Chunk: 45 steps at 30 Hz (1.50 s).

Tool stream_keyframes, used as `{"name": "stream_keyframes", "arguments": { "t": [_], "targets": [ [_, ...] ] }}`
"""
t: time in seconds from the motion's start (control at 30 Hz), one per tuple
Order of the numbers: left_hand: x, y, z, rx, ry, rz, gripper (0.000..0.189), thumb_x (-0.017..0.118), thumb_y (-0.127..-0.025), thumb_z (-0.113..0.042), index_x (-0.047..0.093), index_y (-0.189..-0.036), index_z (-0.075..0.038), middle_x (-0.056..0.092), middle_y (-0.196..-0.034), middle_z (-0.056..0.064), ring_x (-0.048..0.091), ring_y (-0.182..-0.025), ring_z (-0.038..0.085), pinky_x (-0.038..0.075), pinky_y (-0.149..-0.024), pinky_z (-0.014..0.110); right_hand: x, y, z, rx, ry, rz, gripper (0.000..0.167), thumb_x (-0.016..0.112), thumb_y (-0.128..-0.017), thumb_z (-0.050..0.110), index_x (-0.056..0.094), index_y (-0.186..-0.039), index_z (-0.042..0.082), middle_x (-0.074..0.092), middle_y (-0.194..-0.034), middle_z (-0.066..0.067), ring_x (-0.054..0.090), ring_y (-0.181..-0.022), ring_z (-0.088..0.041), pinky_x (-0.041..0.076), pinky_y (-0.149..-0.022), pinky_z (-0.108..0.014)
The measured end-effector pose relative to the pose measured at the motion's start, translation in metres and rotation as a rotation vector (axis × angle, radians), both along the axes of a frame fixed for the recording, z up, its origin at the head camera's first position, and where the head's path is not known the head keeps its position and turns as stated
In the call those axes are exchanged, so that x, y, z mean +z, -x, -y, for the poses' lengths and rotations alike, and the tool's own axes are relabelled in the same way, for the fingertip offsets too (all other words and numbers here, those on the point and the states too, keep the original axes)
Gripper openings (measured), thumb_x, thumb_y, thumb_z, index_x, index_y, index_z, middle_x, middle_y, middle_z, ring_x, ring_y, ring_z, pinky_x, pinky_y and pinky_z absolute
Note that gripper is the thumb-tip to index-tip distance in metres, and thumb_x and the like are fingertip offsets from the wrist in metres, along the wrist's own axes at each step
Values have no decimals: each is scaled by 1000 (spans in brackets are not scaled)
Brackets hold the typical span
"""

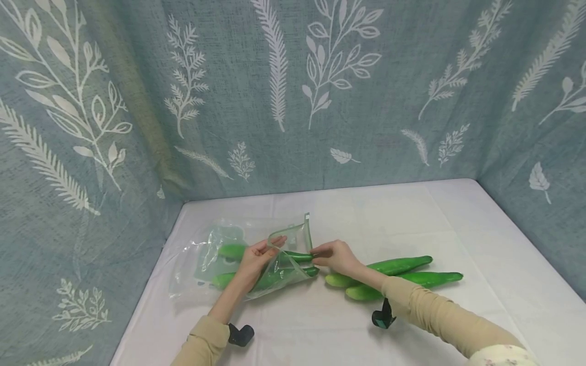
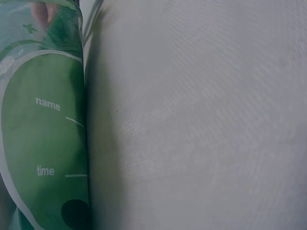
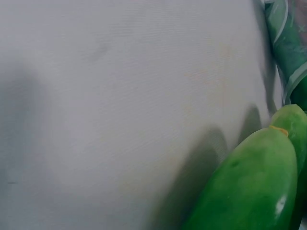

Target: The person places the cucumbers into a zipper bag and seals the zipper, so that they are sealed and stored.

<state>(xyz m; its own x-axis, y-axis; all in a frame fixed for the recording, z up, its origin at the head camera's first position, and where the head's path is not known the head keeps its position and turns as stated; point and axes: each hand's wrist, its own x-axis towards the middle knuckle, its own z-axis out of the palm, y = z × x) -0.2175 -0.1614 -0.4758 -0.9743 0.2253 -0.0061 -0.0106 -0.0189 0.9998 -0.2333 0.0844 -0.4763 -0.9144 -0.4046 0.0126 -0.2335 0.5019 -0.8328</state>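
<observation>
A clear zip bag (image 1: pixel 185 277) lies on its side with its mouth facing right. Its printed green label, reading "name" and "time", fills the left part of the left wrist view. Inside lie two cucumbers, an upper cucumber (image 1: pixel 232 251) and a lower cucumber (image 1: pixel 276 278), whose dark ends reach the mouth. My left hand (image 1: pixel 256 260) holds the bag's raised upper layer near the opening, fingertips partly behind the film. At the mouth, my right hand (image 1: pixel 338 256) pinches the upper cucumber's dark end; its fingertips are close to the bag's rim.
Two more cucumbers, a far one (image 1: pixel 400 265) and a near one (image 1: pixel 432 278), lie under and beside my right forearm. The white-covered table (image 1: pixel 293 335) meets a blue-green leaf-patterned curtain (image 1: pixel 302 168) behind. Black camera mounts (image 1: pixel 241 335) sit at both wrists.
</observation>
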Motion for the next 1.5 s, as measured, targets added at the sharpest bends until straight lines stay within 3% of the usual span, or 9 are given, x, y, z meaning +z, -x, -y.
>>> {"name": "stream_keyframes", "arguments": {
  "t": [0.27,0.6,0.97,1.27,1.37,1.5],
  "targets": [
    [-1,1,0,1,1,-16,42,60,-92,-13,52,-129,6,63,-127,-3,58,-113,-1,32,-114,45,-2,-2,-8,26,29,5,26,70,-85,15,71,-108,4,72,-106,-13,69,-96,-25,57,-82,-31],
    [-1,2,0,-2,-5,-11,43,60,-92,-13,52,-129,7,66,-119,-14,59,-112,-2,32,-114,45,0,-3,-19,70,33,5,26,68,-87,15,70,-109,2,71,-108,-14,69,-98,-27,57,-83,-29],
    [-1,1,1,-12,-12,-12,45,61,-91,-15,51,-129,7,65,-123,-9,58,-114,-1,31,-115,46,9,-6,-35,111,20,5,28,67,-88,18,69,-111,3,70,-112,-12,66,-104,-27,57,-85,-30],
    [-1,3,2,-25,6,-19,42,59,-93,-14,52,-131,4,55,-135,12,50,-129,25,32,-114,45,25,-2,-52,124,-3,-24,32,66,-89,25,69,-113,3,70,-114,-12,66,-106,-27,56,-87,-32],
    [-2,3,3,-34,5,-18,43,59,-93,-15,52,-131,3,57,-134,9,49,-130,26,32,-114,45,29,-4,-59,117,-9,-2,33,66,-89,25,68,-113,2,70,-114,-12,65,-107,-28,56,-87,-32],
    [-2,2,3,-41,3,-13,43,59,-93,-16,52,-132,2,61,-130,-1,53,-127,18,31,-115,45,30,-9,-70,124,-13,16,35,66,-89,24,67,-114,0,69,-114,-13,65,-108,-29,56,-87,-32]
  ]
}}
